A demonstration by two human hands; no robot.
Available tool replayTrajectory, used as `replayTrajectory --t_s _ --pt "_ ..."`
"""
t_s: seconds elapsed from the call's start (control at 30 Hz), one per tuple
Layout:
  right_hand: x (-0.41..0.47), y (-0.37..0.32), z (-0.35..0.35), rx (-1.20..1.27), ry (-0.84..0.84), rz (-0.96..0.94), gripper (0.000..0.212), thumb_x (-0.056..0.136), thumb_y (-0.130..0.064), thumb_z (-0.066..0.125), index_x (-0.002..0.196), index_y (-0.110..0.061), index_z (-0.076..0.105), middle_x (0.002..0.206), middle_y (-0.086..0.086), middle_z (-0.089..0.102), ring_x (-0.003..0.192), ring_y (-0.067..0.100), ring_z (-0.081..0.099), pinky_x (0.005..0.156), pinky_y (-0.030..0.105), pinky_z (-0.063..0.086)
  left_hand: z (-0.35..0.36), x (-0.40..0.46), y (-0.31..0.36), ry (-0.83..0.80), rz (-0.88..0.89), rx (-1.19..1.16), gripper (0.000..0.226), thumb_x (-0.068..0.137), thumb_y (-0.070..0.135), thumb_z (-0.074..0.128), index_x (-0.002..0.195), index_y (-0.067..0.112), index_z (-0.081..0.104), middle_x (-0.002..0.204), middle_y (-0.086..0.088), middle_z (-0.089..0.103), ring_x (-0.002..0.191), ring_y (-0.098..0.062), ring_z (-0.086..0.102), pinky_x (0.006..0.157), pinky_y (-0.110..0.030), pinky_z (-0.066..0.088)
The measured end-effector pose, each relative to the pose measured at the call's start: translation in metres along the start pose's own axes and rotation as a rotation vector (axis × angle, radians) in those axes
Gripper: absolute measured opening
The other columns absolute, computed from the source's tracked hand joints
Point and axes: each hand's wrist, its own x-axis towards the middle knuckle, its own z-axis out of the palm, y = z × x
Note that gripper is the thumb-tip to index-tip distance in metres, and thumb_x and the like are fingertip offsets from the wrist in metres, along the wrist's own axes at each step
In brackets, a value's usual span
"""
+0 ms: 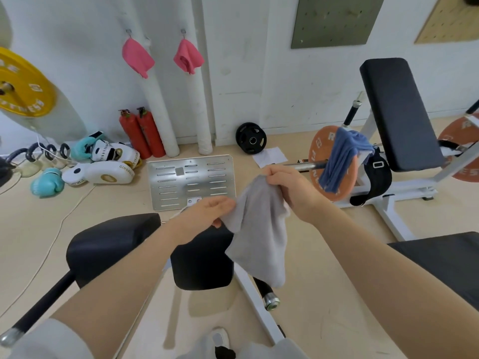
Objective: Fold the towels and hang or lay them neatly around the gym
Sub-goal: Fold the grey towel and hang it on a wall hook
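A grey towel (pixel 261 229) hangs in the air at the centre of the head view, above a black padded roller. My left hand (pixel 207 216) pinches its left edge. My right hand (pixel 290 185) grips its top edge, a little higher and further right. Below both hands the cloth droops in loose folds. Two pink towels (pixel 137 58) (pixel 188 57) hang from wall hooks at the back. A blue towel (pixel 342 156) is draped over the barbell beside an orange weight plate (pixel 321 161).
Black padded rollers (pixel 111 242) and a white machine frame stand below my arms. A black bench (pixel 396 112) is at the right. On the floor lie a metal plate (pixel 191 181), boxing gloves (pixel 103 172), two red extinguishers (pixel 142 133) and a black weight plate (pixel 251 138).
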Motion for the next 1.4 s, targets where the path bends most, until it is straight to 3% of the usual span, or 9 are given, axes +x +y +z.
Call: replayTrajectory --t_s 0.17,0.3,0.4,0.5,0.7,0.97,1.13,1.23,1.4 --pt "-0.020 -0.003 -0.016 0.471 -0.097 0.094 0.015 0.069 -0.015 0.043 0.056 -0.013 0.049 0.061 0.002 0.049 0.059 0.015 0.049 0.062 0.028 0.040 0.030 0.000 0.013 0.054 0.089 -0.240 0.014 0.093 0.018 0.050 0.098 0.019 0.064 0.094 0.002 0.067 0.091 -0.015 0.063 0.087 -0.027 0.049" --pt "-0.030 -0.002 -0.024 0.032 0.082 -0.016 0.017 0.067 -0.017 0.045 0.075 -0.011 0.059 0.090 -0.001 0.059 0.087 0.013 0.054 0.084 0.026 0.040 0.032 0.000 0.039 0.374 0.058 -0.797 0.014 0.090 0.016 0.049 0.086 0.015 0.062 0.079 0.000 0.067 0.079 -0.015 0.060 0.075 -0.029 0.047" --pt "-0.047 -0.007 -0.019 -0.014 -0.040 -0.148 0.009 0.075 -0.013 0.045 0.071 -0.010 0.053 0.075 0.005 0.049 0.075 0.017 0.045 0.072 0.027 0.034 0.041 -0.003 0.045 0.540 -0.110 -0.771 0.014 0.083 0.025 0.058 0.072 0.018 0.056 0.069 -0.001 0.057 0.069 -0.017 0.054 0.072 -0.030 0.044" --pt "-0.058 -0.017 -0.002 -0.123 -0.198 -0.191 0.019 0.090 -0.007 0.049 0.075 -0.018 0.057 0.066 -0.008 0.053 0.063 0.003 0.049 0.061 0.013 0.039 0.058 -0.010 0.046 0.421 0.024 -0.663 0.019 0.086 0.014 0.055 0.068 0.018 0.053 0.064 -0.001 0.052 0.065 -0.019 0.049 0.062 -0.027 0.044" --pt "-0.054 -0.013 0.014 -0.425 -0.073 -0.186 0.011 0.084 -0.009 0.063 0.080 -0.018 0.068 0.076 -0.007 0.062 0.071 -0.001 0.053 0.073 0.017 0.044 0.073 -0.027 0.050 0.301 0.156 -0.938 0.018 0.090 -0.002 0.045 0.082 0.009 0.058 0.073 -0.008 0.061 0.055 -0.013 0.063 0.054 -0.019 0.053" --pt "-0.043 -0.018 0.038 -0.530 -0.028 -0.286 0.025 0.089 -0.015 0.059 0.075 -0.035 0.054 0.125 -0.011 0.044 0.066 -0.024 0.046 0.074 0.010 0.036 0.040 -0.034 0.025 0.209 0.291 -0.723 0.025 0.092 0.021 0.044 0.103 0.009 0.063 0.096 -0.009 0.065 0.088 -0.019 0.061 0.081 -0.028 0.051" --pt "-0.019 -0.027 0.066 -0.533 -0.004 -0.287 0.016 0.093 -0.018 0.051 0.083 -0.029 0.054 0.079 -0.017 0.057 0.080 0.002 0.054 0.078 0.019 0.042 0.010 -0.044 0.018 0.192 0.299 -0.666 0.036 0.099 0.029 0.031 0.107 0.010 0.061 0.100 -0.008 0.064 0.091 -0.017 0.061 0.085 -0.031 0.050" --pt "-0.004 -0.021 0.093 -0.572 0.121 -0.312 0.011 0.094 -0.020 0.048 0.086 -0.025 0.051 0.073 -0.012 0.053 0.069 0.004 0.048 0.066 0.017 0.039 -0.010 -0.051 0.015 0.192 0.279 -0.583 0.045 0.092 0.044 0.030 0.108 0.016 0.061 0.104 -0.004 0.067 0.097 -0.012 0.064 0.088 -0.027 0.051" --pt "0.022 -0.019 0.131 -0.386 0.194 -0.199 0.019 0.095 -0.016 0.047 0.078 -0.025 0.050 0.072 -0.011 0.053 0.067 0.001 0.047 0.065 0.012 0.037 -0.052 -0.054 0.007 0.355 0.318 -0.144 0.025 0.095 0.021 0.047 0.095 0.000 0.061 0.081 -0.011 0.060 0.074 -0.013 0.053 0.070 -0.031 0.045"
